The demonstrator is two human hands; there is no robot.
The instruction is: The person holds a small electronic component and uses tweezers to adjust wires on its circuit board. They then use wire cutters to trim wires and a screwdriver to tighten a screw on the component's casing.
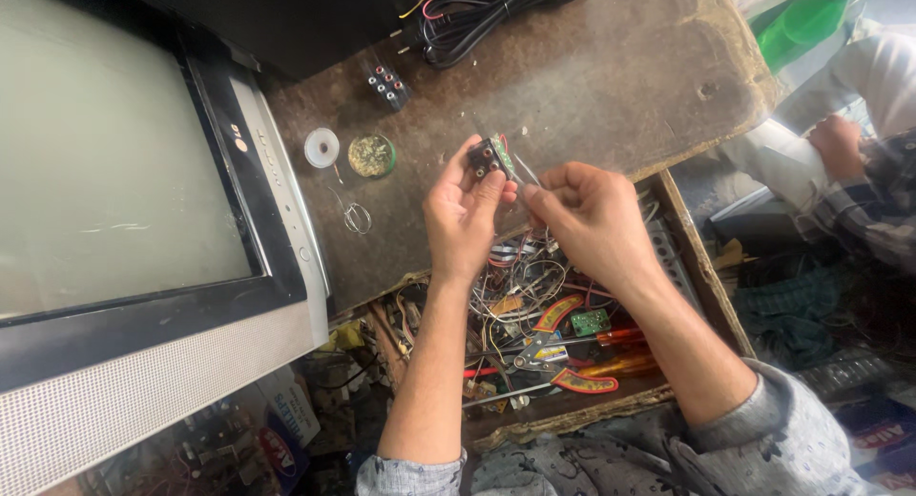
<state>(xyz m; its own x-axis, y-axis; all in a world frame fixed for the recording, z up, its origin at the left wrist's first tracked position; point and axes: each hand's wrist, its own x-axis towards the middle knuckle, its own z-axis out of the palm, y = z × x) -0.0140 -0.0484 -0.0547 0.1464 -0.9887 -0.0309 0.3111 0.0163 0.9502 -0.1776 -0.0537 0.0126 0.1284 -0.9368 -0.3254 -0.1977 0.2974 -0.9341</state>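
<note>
Head view: TV [124, 172], solder reel [322, 147] on desk [611, 76]; left hand [463, 215] pinches jack board [492, 157], right hand [592, 219] clamps tweezers [528, 172] touching it

One television [143, 219] – two jack blocks [490, 156] [386, 83] – one solder spool [322, 147].

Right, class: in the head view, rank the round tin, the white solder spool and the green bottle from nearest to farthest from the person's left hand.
From the left hand:
1. Round tin, just to its left on the bench.
2. White solder spool, slightly farther left.
3. Green bottle, far at top right.
</note>
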